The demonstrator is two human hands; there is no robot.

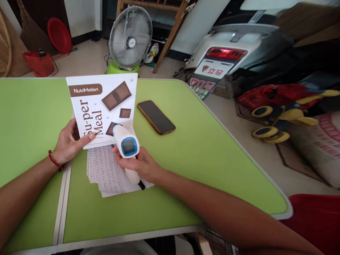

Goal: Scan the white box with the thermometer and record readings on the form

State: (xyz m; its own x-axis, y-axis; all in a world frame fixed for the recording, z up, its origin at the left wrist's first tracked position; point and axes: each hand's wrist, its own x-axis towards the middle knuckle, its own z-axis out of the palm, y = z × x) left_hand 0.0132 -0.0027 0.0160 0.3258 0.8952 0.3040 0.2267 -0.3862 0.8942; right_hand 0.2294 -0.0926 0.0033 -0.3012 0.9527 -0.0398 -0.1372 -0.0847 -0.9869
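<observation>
My left hand (69, 142) grips the lower left side of a white box (91, 90) with brown lettering and chocolate pictures, thumb on its front. The box stands tilted up over the table. In my right hand (142, 164) is a white and blue infrared thermometer (124, 136), its small screen facing me and its front end close to the box's lower right. I cannot tell whether the two touch. Beneath them lie fanned sheets of handwritten paper (106, 177). The dark tip of something like a pen (141, 185) shows below the thermometer's handle.
A phone in a brown case (156, 117) lies right of the box on the green folding table (202, 170). The table's seam runs under my left wrist. Beyond the far edge stand a fan (130, 37) and a white scooter (228, 46). A red chair (316, 219) is at the right.
</observation>
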